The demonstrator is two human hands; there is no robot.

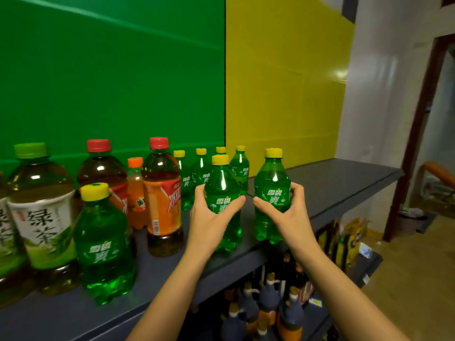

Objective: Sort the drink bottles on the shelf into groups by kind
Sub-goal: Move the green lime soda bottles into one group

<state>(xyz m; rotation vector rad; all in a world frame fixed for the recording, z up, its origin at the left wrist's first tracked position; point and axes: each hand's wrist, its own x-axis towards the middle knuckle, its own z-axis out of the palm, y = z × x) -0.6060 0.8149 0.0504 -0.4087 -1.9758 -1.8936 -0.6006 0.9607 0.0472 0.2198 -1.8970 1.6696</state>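
We're gripping one bottle per hand
left hand (209, 222) is curling round the left green bottle (221, 178); right hand (290, 215) round the right green bottle (270, 175); both upright at the shelf (332, 183) front

On the grey shelf (344, 183), a green plastic soda bottle (221, 178) in the left hand (209, 217) stands beside its twin bottle (270, 178) in the right hand (286, 212); four more bottles (240, 171) behind, red-capped tea bottles (161, 193) left.

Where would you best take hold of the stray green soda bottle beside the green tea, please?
Grip the green soda bottle round its labelled middle, coming from the front: it stands upright, with the tea bottle close on its left.
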